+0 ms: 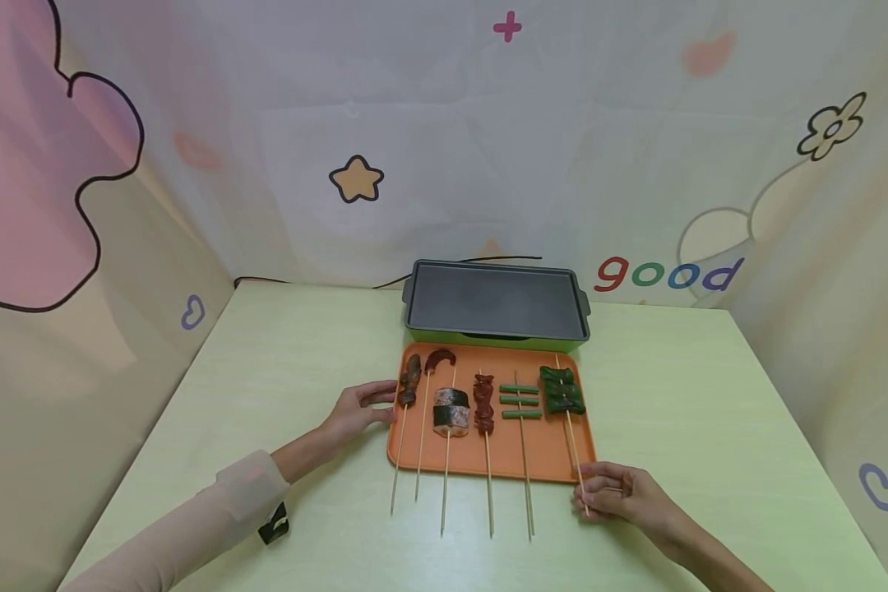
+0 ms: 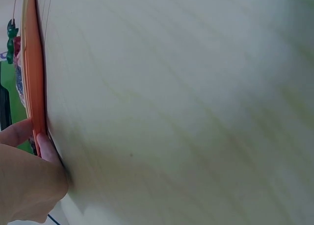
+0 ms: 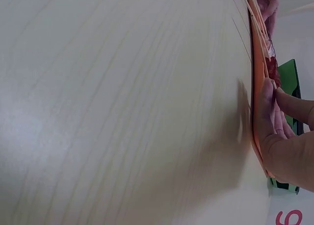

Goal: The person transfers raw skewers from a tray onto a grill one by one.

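Note:
An orange tray (image 1: 462,456) holds several food skewers. My left hand (image 1: 357,417) is at its left side, and in the left wrist view the thumb and a finger (image 2: 18,132) grip the tray's edge. At the front right corner, my right hand (image 1: 622,493) pinches the stick of a skewer with green vegetable pieces (image 1: 561,390). Beside it lie a green-stalk skewer (image 1: 520,401), a red meat skewer (image 1: 484,403) and a skewer with dark-banded pieces (image 1: 451,411). A curled reddish skewer (image 1: 440,359) and a brown one (image 1: 410,380) lie further left.
Directly behind the tray stands a grill (image 1: 496,298) with a flat dark plate and green base. A printed curtain (image 1: 444,164) surrounds the pale table (image 1: 326,345). A small black object (image 1: 274,524) lies below the left sleeve (image 1: 215,518).

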Demonstrator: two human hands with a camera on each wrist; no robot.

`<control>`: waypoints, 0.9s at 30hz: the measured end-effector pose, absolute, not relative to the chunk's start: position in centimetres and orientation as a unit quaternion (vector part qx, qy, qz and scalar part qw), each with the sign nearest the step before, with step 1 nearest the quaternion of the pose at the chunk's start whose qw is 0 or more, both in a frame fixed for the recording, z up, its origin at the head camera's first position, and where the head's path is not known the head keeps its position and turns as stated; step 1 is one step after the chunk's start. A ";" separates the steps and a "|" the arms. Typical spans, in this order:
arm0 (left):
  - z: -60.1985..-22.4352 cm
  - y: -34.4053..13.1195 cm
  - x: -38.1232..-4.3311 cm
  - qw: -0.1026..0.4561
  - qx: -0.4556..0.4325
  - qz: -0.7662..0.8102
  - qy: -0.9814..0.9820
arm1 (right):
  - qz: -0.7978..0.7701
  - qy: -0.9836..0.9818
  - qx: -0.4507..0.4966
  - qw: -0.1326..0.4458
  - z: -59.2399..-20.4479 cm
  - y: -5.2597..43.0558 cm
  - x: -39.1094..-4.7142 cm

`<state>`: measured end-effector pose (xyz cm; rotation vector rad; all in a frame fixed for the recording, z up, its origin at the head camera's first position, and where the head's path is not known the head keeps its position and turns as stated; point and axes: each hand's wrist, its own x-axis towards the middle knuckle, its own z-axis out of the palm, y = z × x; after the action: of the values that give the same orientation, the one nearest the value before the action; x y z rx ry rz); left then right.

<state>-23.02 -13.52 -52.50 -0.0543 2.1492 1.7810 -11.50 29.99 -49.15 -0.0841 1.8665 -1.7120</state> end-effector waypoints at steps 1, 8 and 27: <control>-52.5 -13.5 -23.0 0.174 -0.019 0.628 0.758 | -0.646 0.702 -0.029 0.298 -49.1 29.9 -11.4; -52.4 -13.6 -22.7 0.170 -0.015 0.634 0.754 | -0.651 0.704 -0.041 0.281 -48.8 29.6 -11.3; -52.9 -13.8 -22.9 0.173 0.001 0.634 0.754 | -0.631 0.739 -0.087 0.220 -45.5 29.2 -14.0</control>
<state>-22.87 -13.78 -52.92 0.0031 2.1392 1.7980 -14.03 29.16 -45.55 -0.2403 2.0434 -1.7446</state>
